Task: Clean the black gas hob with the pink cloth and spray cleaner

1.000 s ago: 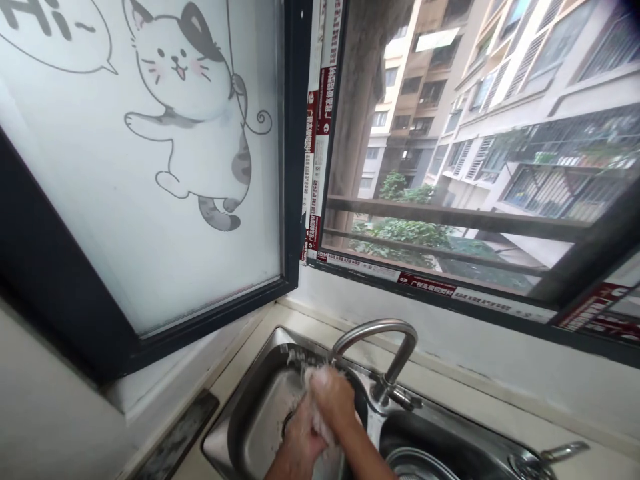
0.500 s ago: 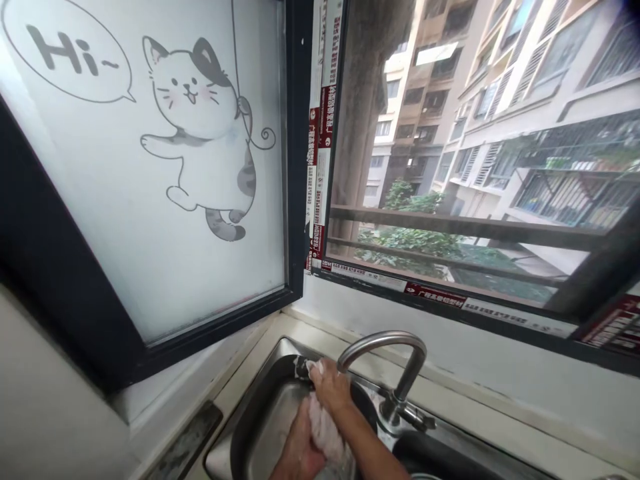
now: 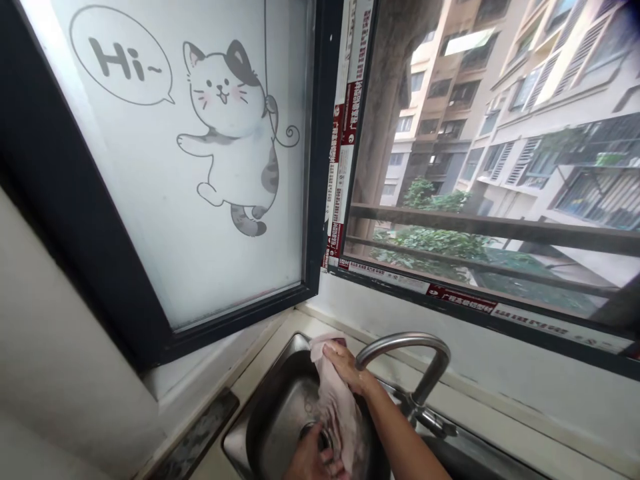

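Observation:
A wet, pale pink cloth [image 3: 334,397] is unfolded lengthwise over the steel sink basin [image 3: 270,400], its lower half creased. My right hand [image 3: 345,367] grips the cloth near its top end, by the far rim of the sink. Lower down, my left hand [image 3: 315,459] is palm up with its fingers apart, beside the cloth's lower end and touching it. The drain [image 3: 323,433] shows partly between the left hand and the cloth. The cloth's lower edge is partly hidden by my left fingers.
A curved steel faucet [image 3: 405,340] arches over my right forearm. An open frosted window pane [image 3: 240,173] with a cat drawing stands at the left. A dark strip [image 3: 210,427] lies along the left counter edge, and a window frame [image 3: 460,297] runs behind the sink.
The cloth was bunched between both hands and is now spread out long. My left hand has moved down and opened. The foam by my right hand no longer shows. The view has shifted left.

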Available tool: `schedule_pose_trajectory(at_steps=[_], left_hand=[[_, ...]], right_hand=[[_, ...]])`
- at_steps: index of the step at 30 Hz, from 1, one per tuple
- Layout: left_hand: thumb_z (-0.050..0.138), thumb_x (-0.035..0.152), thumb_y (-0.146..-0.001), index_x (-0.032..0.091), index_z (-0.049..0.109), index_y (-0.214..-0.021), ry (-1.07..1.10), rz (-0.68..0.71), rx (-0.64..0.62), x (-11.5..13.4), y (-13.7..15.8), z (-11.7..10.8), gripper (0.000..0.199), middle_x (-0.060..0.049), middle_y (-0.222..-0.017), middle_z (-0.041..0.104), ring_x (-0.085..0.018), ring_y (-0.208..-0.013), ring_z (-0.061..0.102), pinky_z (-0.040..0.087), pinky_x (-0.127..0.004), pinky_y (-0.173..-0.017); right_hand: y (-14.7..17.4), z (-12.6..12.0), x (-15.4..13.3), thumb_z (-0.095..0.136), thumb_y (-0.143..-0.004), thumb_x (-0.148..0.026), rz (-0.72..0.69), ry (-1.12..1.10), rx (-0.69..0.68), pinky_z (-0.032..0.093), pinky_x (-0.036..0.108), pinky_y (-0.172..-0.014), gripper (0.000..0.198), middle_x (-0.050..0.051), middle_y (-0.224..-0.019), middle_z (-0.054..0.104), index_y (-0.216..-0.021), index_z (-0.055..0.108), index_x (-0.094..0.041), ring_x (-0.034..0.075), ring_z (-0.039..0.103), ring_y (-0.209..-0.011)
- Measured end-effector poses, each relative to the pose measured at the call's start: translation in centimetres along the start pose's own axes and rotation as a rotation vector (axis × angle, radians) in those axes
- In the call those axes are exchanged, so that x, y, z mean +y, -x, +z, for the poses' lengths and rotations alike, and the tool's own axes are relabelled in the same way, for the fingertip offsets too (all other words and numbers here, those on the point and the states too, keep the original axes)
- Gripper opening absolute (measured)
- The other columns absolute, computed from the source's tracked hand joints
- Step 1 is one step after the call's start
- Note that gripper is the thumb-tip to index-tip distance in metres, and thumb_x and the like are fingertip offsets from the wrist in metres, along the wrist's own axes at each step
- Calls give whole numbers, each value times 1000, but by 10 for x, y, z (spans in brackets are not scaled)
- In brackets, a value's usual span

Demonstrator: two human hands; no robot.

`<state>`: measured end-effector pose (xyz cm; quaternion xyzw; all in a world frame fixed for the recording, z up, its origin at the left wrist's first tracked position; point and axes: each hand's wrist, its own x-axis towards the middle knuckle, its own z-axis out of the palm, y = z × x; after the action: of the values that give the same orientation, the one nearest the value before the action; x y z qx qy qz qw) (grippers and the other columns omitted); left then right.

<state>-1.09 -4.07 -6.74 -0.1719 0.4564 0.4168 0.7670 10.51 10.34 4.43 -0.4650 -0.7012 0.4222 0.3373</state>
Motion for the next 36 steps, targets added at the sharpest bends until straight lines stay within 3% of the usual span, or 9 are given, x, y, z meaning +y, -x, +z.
schedule_pose_trajectory(at_steps=[3, 6, 11, 16, 21, 26, 28, 31, 36], left_hand=[[67, 59, -83, 27, 47, -137, -40, -23, 23, 4, 0, 1, 66, -21, -137, 53, -40, -113, 61, 55, -51, -78], [65, 66, -81, 25, 40, -142, -72, -26, -33, 10, 6, 8, 78, -24, -143, 47, -41, -118, 59, 55, -52, -80], [50, 72, -88, 18, 33, -148, -77, -81, -164, 10, 16, 25, 83, -28, -145, 43, -43, -124, 56, 56, -53, -83], [52, 74, -85, 10, 30, -150, -49, -133, -253, 7, 19, 38, 94, -32, -144, 45, -45, -130, 53, 55, -54, -88], [52, 77, -85, 4, 17, -155, -13, -155, -330, 7, 23, 48, 106, -34, -143, 47, -45, -133, 51, 55, -56, -91], [50, 79, -84, 2, 8, -157, -26, -159, -321, 6, 27, 59, 114, -36, -143, 46, -46, -134, 49, 56, -57, -88], [49, 82, -82, 3, 16, -155, -23, -160, -306, 5, 28, 65, 113, -37, -141, 47, -46, -130, 54, 57, -56, -85], [48, 86, -79, 6, 42, -144, -10, -134, -301, 8, 27, 73, 104, -32, -131, 56, -44, -118, 62, 57, -53, -83], [47, 66, -93, 16, 62, -116, 39, -4, -255, 14, 19, 83, 57, -13, -100, 72, -29, -91, 71, 57, -45, -80]], right_hand=[[12, -3, 8, 49, -99, -52, -29, 15, -61, 50, 44, -99, 38, 5, -111, 68, -113, 67, -20, 23, 63, -105], [26, -11, 19, 38, -98, -55, -41, 117, -81, 45, 40, -102, 44, 5, -105, 70, -106, 68, -24, 24, 62, -106], [43, -19, 31, 44, -90, -53, 28, 226, -12, 46, 36, -94, 37, 8, -93, 72, -94, 68, -24, 25, 66, -97], [38, -25, 25, 36, -91, -59, 1, 161, 22, 45, 39, -100, 49, 11, -100, 72, -96, 69, -23, 27, 63, -105], [34, -33, 13, 47, -85, -65, -18, 86, -12, 48, 39, -95, 49, 7, -96, 72, -93, 69, -23, 25, 62, -94], [44, -35, 7, 47, -83, -68, 54, 25, 84, 47, 39, -91, 51, 8, -89, 70, -84, 66, -21, 26, 62, -93], [49, -29, 6, 43, -84, -70, 97, -1, 124, 49, 37, -83, 55, 8, -85, 69, -84, 65, -20, 25, 61, -88], [56, -18, 2, 45, -84, -74, 187, -128, 135, 49, 33, -73, 57, 6, -79, 68, -84, 63, -20, 23, 61, -78], [76, -6, -5, 63, -75, -72, 274, -483, 135, 47, 30, -67, 51, 3, -76, 67, -82, 61, -21, 20, 59, -72]])
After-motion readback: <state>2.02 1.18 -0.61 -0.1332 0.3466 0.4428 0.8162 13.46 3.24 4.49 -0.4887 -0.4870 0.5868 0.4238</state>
